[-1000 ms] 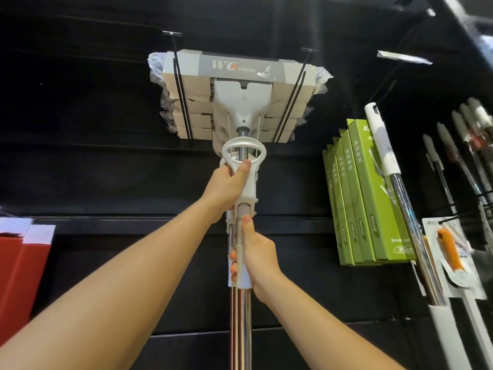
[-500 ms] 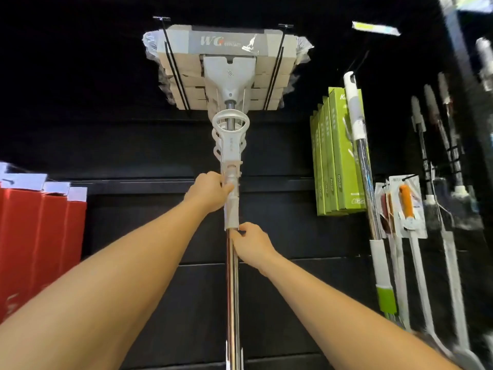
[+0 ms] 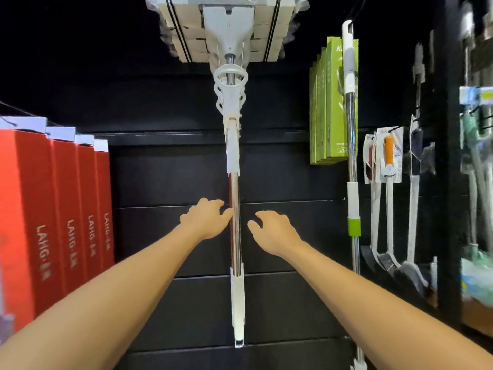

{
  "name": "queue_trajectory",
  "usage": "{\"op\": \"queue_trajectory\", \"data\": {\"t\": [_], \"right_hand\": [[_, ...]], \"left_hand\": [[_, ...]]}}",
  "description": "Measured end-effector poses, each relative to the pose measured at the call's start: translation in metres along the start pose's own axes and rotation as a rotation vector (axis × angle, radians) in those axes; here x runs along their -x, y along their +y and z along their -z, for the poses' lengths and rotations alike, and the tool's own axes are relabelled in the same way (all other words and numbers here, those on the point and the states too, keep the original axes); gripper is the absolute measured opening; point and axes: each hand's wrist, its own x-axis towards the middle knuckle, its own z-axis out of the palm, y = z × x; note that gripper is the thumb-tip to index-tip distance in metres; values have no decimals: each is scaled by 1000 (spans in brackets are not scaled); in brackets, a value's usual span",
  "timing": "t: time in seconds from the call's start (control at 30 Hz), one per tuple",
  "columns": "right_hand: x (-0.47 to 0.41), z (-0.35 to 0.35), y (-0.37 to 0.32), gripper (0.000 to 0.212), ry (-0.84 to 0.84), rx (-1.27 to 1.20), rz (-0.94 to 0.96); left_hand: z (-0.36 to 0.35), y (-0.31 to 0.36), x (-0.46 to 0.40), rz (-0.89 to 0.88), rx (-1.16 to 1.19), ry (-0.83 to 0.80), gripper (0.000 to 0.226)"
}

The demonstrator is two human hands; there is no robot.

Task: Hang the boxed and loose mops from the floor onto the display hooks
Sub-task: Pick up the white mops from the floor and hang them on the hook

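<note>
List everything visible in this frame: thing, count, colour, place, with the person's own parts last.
Hanging mop: one, white and chrome, centre, head on top hooks.
Red boxes: four, red, left.
Green boxes: several, green, right of centre.
Second mop pole: one, white, chrome, green band, beside the green boxes.
Carded brushes: several, white with orange, far right.
Wall panel: black, behind.
Left hand: open, fingertips at the pole.
Right hand: open, clear of the pole.

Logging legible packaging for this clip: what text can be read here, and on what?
"LAHG", followed by blurred characters: spines of the red boxes.
"K...", the rest hidden; small print unreadable: green boxes.
Print on the orange-handled brush card: too small.
Hanging mop: no label in view.
</note>
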Motion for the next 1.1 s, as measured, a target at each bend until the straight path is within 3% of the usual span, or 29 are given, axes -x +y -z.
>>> {"op": "queue_trajectory", "data": {"t": [0.13,0.47,0.7,0.77,0.87,0.93,1.0,1.1], "right_hand": [[21,-13,0,55,-27,23,31],[26,-86,35,67,-158,-117,-26],[25,-159,68,83,-255,-248,-111],[22,-170,72,79,-262,-289,-98],[18,-180,70,54,-228,-378,-71],[13,-193,68,56,-201,-438,-61],[13,-210,69,70,-199,-466,-44],[18,-231,69,88,-196,-545,-11]], "left_hand": [[-24,-5,27,-5,-49,-44,61],[-83,-33,24,16,181,-131,64],[-135,-49,-3,0,295,-174,82],[-149,-53,-10,1,343,-172,86],[-169,-56,-14,-7,409,-147,89],[-179,-58,-15,1,455,-152,79],[-192,-61,-16,-6,508,-131,45],[-208,-62,-17,-9,562,-98,38]]}}
